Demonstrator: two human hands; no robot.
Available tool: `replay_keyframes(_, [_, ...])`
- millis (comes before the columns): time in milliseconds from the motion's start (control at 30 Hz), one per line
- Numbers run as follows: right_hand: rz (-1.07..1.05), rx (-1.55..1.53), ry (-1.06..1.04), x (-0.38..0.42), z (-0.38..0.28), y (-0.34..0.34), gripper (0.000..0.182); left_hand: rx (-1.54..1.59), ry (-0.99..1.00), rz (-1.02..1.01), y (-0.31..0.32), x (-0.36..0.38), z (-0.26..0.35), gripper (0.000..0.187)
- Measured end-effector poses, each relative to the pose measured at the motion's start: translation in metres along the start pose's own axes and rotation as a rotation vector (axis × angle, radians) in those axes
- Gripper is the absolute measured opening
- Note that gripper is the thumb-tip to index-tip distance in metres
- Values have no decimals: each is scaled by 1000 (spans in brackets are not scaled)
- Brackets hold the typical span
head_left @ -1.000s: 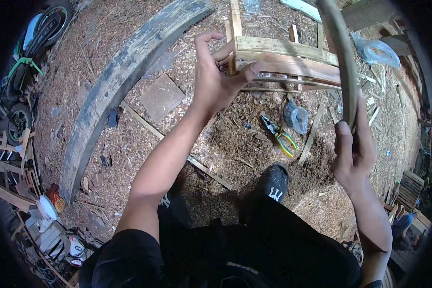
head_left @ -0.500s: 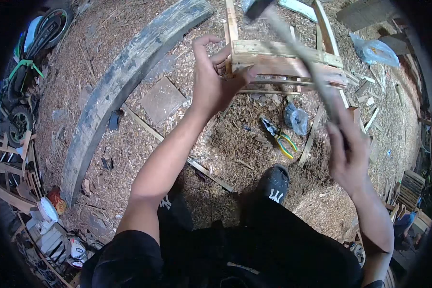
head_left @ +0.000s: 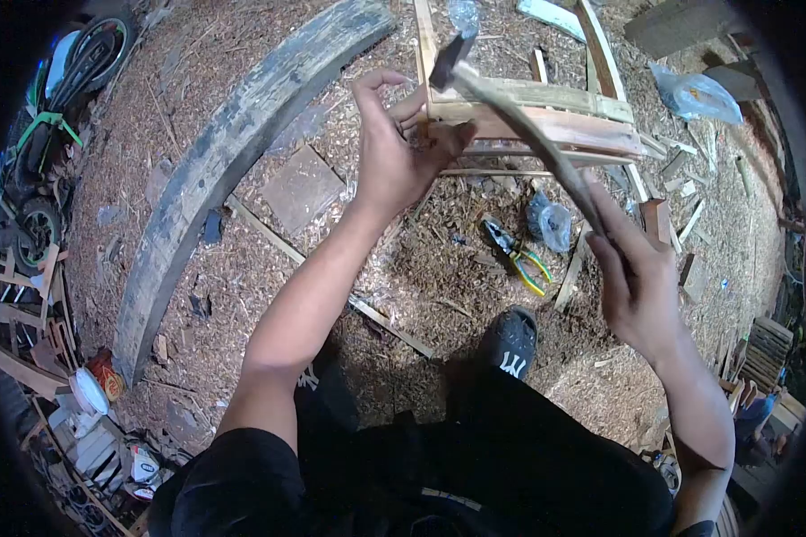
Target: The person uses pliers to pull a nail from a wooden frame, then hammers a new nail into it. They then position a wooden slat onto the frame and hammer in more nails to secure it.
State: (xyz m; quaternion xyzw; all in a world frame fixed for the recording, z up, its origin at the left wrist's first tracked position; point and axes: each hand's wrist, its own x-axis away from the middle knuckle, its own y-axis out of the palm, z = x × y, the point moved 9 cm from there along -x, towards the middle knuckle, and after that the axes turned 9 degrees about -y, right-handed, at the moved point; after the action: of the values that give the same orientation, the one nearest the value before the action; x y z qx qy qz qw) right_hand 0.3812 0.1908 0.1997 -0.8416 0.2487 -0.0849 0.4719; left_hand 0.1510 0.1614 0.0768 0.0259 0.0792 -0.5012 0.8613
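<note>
My right hand [head_left: 640, 282] is wrapped round the wooden handle of a hammer [head_left: 546, 148]. The hammer's dark head is over the left end of a slatted wooden frame [head_left: 546, 123], close to the fingers of my left hand. My left hand [head_left: 398, 148] is at the frame's left corner, thumb on the front slat and fingers curled by the upright strip. Whether a nail is between these fingers is too small to tell. Below the frame, pliers [head_left: 521, 258] with yellow-green handles lie on the ground beside a clear plastic bag [head_left: 551, 222].
A long curved timber [head_left: 215, 170] lies on the wood-chip ground at the left. A square board [head_left: 303, 190] is near it. Another plastic bag [head_left: 697, 94] lies at the upper right. A small bike [head_left: 40, 215] stands far left. My shoe [head_left: 512, 345] is below the pliers.
The hammer head has come down and left, nearer my left hand. My right hand has lowered slightly. The frame has shifted a little left, while my left hand stays at its corner.
</note>
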Motion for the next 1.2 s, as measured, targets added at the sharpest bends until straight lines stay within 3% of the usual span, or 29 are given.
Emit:
replay_keyframes(67, [74,-80,-18,4,4,-5,58,-46,-2,0,2,-1,-4,69])
replay_keyframes(133, [288,86,-45,12,-2,-29,58,-31,-89,-6,4,3,2,63])
replay_keyframes(167, [289,88,-49,10,-2,-29,58,-30,-86,-3,3,3,-4,63])
replay_keyframes(233, [-100,133,-3,2,2,5,56,27,-54,-41,3,-1,-10,73])
replay_keyframes(300, [-63,111,-46,-2,-3,0,56,-6,-57,-21,3,-5,-11,73])
replay_keyframes(367, [273,54,-154,6,-10,-27,56,-38,-96,-2,2,4,-9,74])
replay_keyframes(433, [230,195,-138,6,-10,-26,56,-53,-129,0,2,2,-1,75])
replay_keyframes(500, [-52,-18,46,-2,1,3,55,120,-180,-90,9,-2,-20,76])
replay_keyframes(567, [58,27,2,0,3,-9,54,-1,-17,9,3,-3,-13,75])
replay_keyframes(633, [241,100,-66,11,-3,-24,50,-79,-88,23,1,4,-11,72])
replay_keyframes(667, [84,96,-159,-1,-8,-9,52,-42,-106,-11,3,4,-14,64])
replay_keyframes(700, [-96,156,33,-1,1,4,60,-4,-117,-45,6,2,-14,59])
replay_keyframes(733, [-91,133,12,1,0,4,59,92,-27,-63,8,3,-5,61])
replay_keyframes(800, [-76,111,-8,3,9,6,58,50,-41,-49,7,2,0,63])
replay_keyframes(900, [112,-29,-14,15,30,-9,54,58,-28,-55,6,7,5,61])
replay_keyframes(967, [232,162,186,32,59,-29,49,45,-261,40,-9,3,-4,69])
replay_keyframes(1000, [367,-27,208,37,71,-30,45,322,-252,126,-14,-4,-8,70])
replay_keyframes(1033, [372,-26,209,38,72,-33,45,322,-249,122,-13,-6,-9,70])
replay_keyframes(1100, [482,-320,467,56,97,-36,45,287,-502,129,-8,-5,-22,74])
replay_keyframes(1133, [445,-331,549,66,107,-37,45,307,-511,119,-4,-7,-18,70])
replay_keyframes(1200, [503,-312,506,73,115,-41,45,332,-549,35,2,-12,-19,66])
